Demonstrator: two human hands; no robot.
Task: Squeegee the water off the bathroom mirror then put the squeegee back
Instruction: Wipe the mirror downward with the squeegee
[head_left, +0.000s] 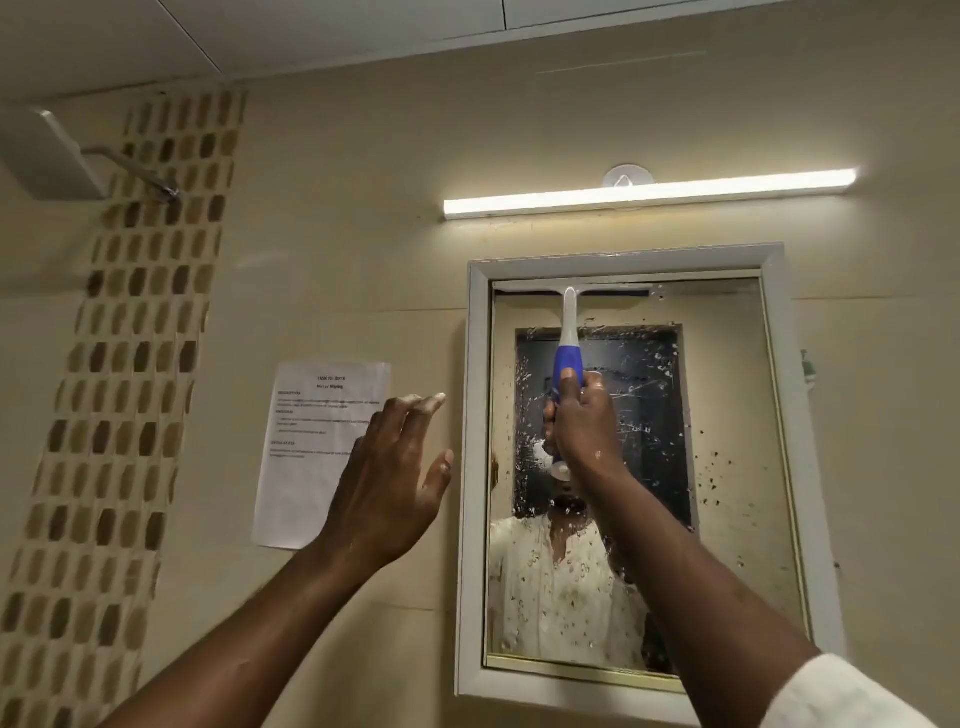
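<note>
A white-framed mirror (727, 467) hangs on the beige wall, its glass speckled with water drops and streaks. A white squeegee with a blue handle (567, 332) lies against the glass, its blade along the top edge at the upper left. My right hand (579, 415) grips the blue handle from below. My left hand (395, 467) is raised in front of the wall to the left of the mirror, fingers spread, holding nothing. A person's reflection shows in the lower glass.
A lit tube lamp (649, 193) runs above the mirror, with a round suction hook (626, 177) just over it. A printed sheet (311, 415) is taped to the wall at left. A square shower head (57, 156) sticks out by a mosaic tile strip (130, 364).
</note>
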